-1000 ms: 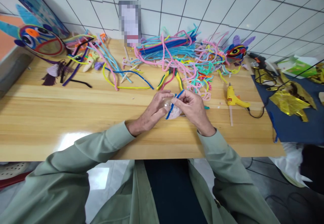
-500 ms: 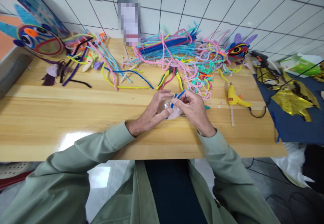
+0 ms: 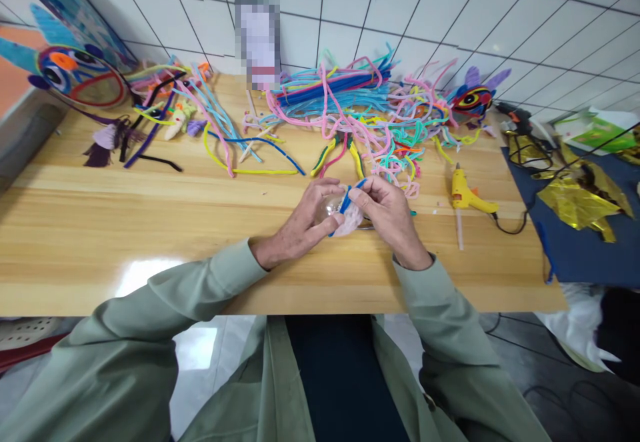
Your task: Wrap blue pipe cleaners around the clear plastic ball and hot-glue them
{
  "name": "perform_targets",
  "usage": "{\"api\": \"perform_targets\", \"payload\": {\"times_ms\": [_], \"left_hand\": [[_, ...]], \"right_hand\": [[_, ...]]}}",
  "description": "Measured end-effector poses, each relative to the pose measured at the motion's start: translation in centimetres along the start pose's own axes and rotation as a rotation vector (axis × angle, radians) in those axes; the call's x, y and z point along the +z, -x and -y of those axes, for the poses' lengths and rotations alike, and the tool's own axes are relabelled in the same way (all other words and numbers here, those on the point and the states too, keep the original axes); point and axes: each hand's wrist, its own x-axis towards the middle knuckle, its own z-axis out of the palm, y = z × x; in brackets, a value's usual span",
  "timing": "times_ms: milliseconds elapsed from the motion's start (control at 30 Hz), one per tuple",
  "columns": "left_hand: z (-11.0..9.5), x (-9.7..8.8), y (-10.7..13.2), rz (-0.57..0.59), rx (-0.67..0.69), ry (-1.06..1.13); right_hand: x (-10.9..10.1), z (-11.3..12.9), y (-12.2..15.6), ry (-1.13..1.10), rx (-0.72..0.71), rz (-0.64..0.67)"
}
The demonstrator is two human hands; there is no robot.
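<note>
Between my hands, above the table's front half, is a rounded piece [image 3: 353, 222], clear and shiny on the left and pale pink on the right. A blue pipe cleaner [image 3: 345, 203] runs across it where the two parts meet. My left hand [image 3: 305, 219] is closed around the clear side, its thumb pressing the lower end of the blue strip. Thumb and fingers of my right hand [image 3: 387, 215] pinch the upper end of that pipe cleaner. My palms hide part of the rounded piece. Pliers with yellow-green handles [image 3: 357, 159] lie just beyond my hands.
A heap of coloured pipe cleaners [image 3: 330, 95] lies along the tiled wall. To the right are a yellow glue gun [image 3: 465, 195] with its cord and crumpled gold foil [image 3: 575, 199] on a dark blue sheet. Decorated animal-face pieces [image 3: 80, 79] stand at the left and far right.
My right hand has shifted slightly right and the blue pipe cleaner now lies straighter across the rounded piece. More of the pink side shows. My left hand keeps its hold.
</note>
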Motion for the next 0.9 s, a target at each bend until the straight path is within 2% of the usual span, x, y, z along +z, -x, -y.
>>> {"api": "perform_targets", "payload": {"times_ms": [333,700,900], "left_hand": [[0.2,0.2,0.3,-0.001,0.059,-0.058],[0.1,0.4,0.4,-0.021,0.065,-0.046],[0.2,0.3,0.5,-0.027,0.052,-0.021]], "right_hand": [[0.0,0.1,0.1,0.050,-0.014,-0.008],[-0.1,-0.6,0.2,0.125,-0.091,-0.033],[-0.1,-1.0,0.2,0.113,-0.073,-0.027]]}}
